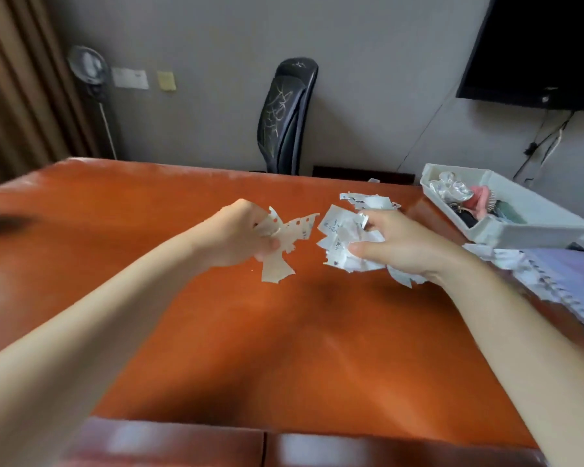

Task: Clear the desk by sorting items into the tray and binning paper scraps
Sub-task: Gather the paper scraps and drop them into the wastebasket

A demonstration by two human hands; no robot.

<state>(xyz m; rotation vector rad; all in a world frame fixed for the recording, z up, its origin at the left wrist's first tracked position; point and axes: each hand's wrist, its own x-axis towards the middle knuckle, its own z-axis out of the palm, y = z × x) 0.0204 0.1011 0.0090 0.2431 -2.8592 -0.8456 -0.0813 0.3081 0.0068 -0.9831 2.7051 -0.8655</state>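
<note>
Over the middle of the orange desk [284, 348], my left hand [240, 234] is closed on a few torn white paper scraps [284, 244] with punched holes. To its right, my right hand [402, 244] grips a crumpled bunch of written-on paper scraps [341, 241]. More loose scraps [368, 201] lie on the desk just behind the right hand. A white tray [533, 227] at the desk's right rear holds several small items, among them something silvery and something pink. No bin is in view.
A spiral notebook [573, 284] with scraps on it lies at the right edge, in front of the tray. A black office chair [285, 116] stands behind the desk. A dark blurred object [0, 222] lies at the far left. A wall screen hangs top right.
</note>
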